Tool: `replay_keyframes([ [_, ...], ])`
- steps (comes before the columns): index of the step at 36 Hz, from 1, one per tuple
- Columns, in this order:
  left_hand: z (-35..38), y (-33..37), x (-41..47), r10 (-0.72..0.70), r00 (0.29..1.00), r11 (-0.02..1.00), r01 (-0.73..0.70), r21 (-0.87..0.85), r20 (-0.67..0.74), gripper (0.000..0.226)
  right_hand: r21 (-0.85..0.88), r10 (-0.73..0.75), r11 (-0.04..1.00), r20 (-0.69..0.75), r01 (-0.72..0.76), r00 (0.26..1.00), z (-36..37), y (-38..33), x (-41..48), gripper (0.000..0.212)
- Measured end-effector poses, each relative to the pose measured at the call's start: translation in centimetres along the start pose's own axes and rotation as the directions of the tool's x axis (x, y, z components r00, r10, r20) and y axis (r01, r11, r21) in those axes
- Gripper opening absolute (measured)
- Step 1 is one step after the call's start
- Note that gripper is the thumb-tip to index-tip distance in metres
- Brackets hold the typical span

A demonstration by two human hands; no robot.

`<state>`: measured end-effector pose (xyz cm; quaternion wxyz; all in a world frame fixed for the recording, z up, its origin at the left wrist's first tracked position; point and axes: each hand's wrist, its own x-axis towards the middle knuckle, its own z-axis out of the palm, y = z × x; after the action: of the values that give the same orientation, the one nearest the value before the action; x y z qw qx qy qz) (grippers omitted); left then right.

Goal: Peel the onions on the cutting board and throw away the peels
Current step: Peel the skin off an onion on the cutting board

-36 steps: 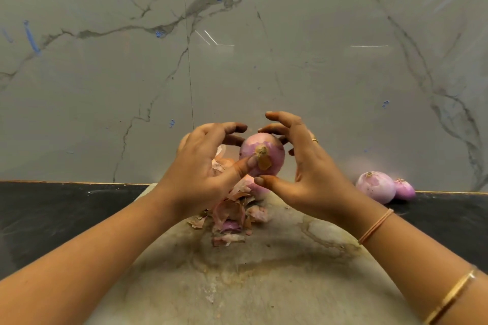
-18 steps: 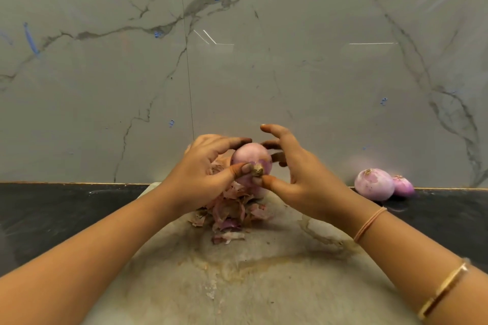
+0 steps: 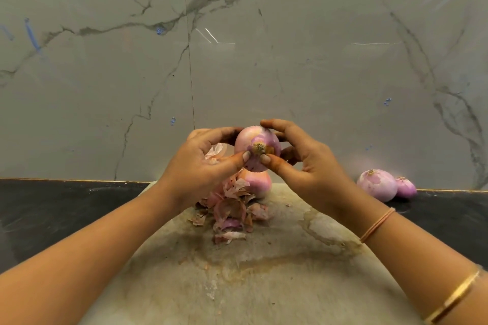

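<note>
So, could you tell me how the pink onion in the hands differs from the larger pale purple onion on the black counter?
The pink onion is held above the stained cutting board by the left hand and right hand; the pale purple onion lies untouched on the black counter. The pink onion's brown stub faces the camera; the pale purple onion's points upward. Both are round.

This is a kitchen, by the look of it a home one. A glossy grey wall (image 3: pixel 290 74) of veined, marble-look slabs rises from the back edge of a dark stone surface (image 3: pixel 66 206). On it lies a pale, stained cutting board (image 3: pixel 264 285) with a heap of dry onion peels (image 3: pixel 229 214). Two peeled onions (image 3: pixel 377 185) sit by the wall. A left hand (image 3: pixel 200 166) and a right hand (image 3: pixel 311 166) grip one more onion (image 3: pixel 253 145).
</note>
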<state>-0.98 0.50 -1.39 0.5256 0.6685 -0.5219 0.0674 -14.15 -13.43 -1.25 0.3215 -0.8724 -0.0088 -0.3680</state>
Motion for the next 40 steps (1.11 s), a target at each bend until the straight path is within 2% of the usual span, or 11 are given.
replay_keyframes([
  [6,0.4,0.1,0.0,-0.023,1.0,1.0,0.023,-0.015,-0.001,0.031,-0.18,0.023,0.984,0.14,0.002,0.99,0.6,-0.6,-0.3,0.079],
  [9,0.5,0.2,-0.1,-0.035,0.999,0.998,0.037,-0.057,0.023,0.031,-0.294,0.033,0.956,0.111,0.001,0.993,0.9,-0.7,-0.3,0.078],
  [12,0.4,0.3,-0.2,-0.036,0.999,0.997,0.038,-0.066,0.028,0.027,-0.318,0.05,0.948,0.113,-0.011,0.992,0.6,-0.8,-0.2,0.078],
  [16,0.2,0.5,-0.3,-0.049,0.998,0.998,0.047,0.03,0.045,0.03,-0.402,0.042,0.916,0.11,0.006,0.993,0.1,-0.7,-0.1,0.078],
  [21,0.3,0.6,-0.3,0.013,1.0,0.987,-0.012,0.159,-0.007,0.031,-0.542,-0.027,0.838,0.08,0.067,0.996,-0.1,-0.4,-0.3,0.076],
  [26,0.1,0.9,-0.3,0.039,0.999,0.979,-0.037,0.201,-0.006,0.03,-0.613,-0.014,0.786,0.116,0.083,0.993,-0.4,-0.6,-0.3,0.075],
  [28,0.0,0.8,-0.3,0.036,0.999,0.975,-0.035,0.22,-0.002,0.036,-0.635,0.016,0.768,0.137,0.076,0.99,-0.5,-0.8,-0.3,0.075],
  [31,0.0,0.6,-0.2,0.039,0.999,0.966,-0.035,0.255,-0.008,0.057,-0.658,0.043,0.75,0.151,0.067,0.988,-0.6,-1.1,-0.4,0.074],
  [32,0.0,0.6,-0.2,0.033,0.999,0.97,-0.028,0.243,-0.014,0.056,-0.661,0.049,0.748,0.153,0.066,0.987,-0.7,-1.2,-0.4,0.074],
  [36,-0.3,0.6,-0.1,0.02,0.998,0.985,-0.01,0.172,-0.059,0.024,-0.666,0.048,0.742,0.167,0.077,0.985,-0.6,-1.2,-0.4,0.075],
  [40,-0.2,0.6,-0.1,0.014,1.0,0.977,-0.012,0.215,-0.007,0.028,-0.675,0.057,0.734,0.168,0.073,0.984,-0.5,-1.0,-0.4,0.078],
])
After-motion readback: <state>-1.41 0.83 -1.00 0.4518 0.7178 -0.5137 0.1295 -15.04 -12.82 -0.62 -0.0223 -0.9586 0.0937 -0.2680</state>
